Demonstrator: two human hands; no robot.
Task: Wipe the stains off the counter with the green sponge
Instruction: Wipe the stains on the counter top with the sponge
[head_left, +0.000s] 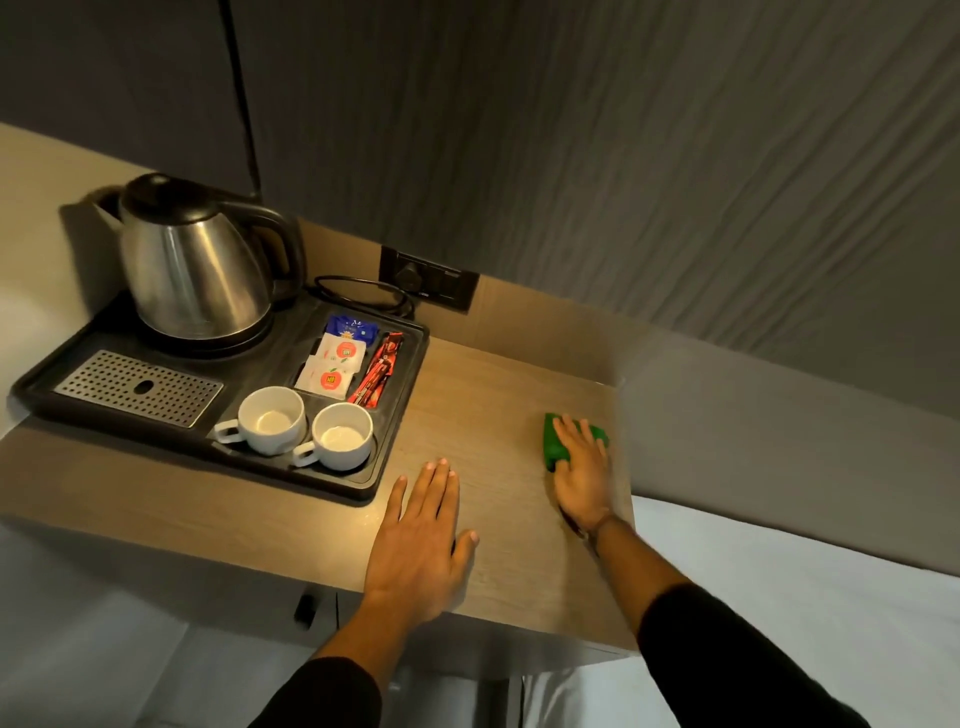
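Nearest to me, two dark sleeves reach forward over the front edge of a wooden counter (498, 395). My left hand (418, 545) lies flat, palm down, on the wood near that front edge, fingers straight and close together with the thumb held out to the side. It holds nothing.

Farther in and to the right, my right hand (582, 478) presses down on the green sponge (553, 447), fingers extended and slightly spread across its top (the hand is a little blurred, so I cannot tell how the thumb sits). The sponge lies on the counter close to its right edge, partly covered by the fingers.

Left of both hands sits a black tray (389, 447). Its near compartments hold two white cups (304, 426), both upright. Behind them lie tea and coffee sachets (340, 358). A perforated metal grate (137, 387) occupies the tray's left part.

Farthest back on the tray stands a steel electric kettle (195, 260), with a wall socket (428, 283) behind.
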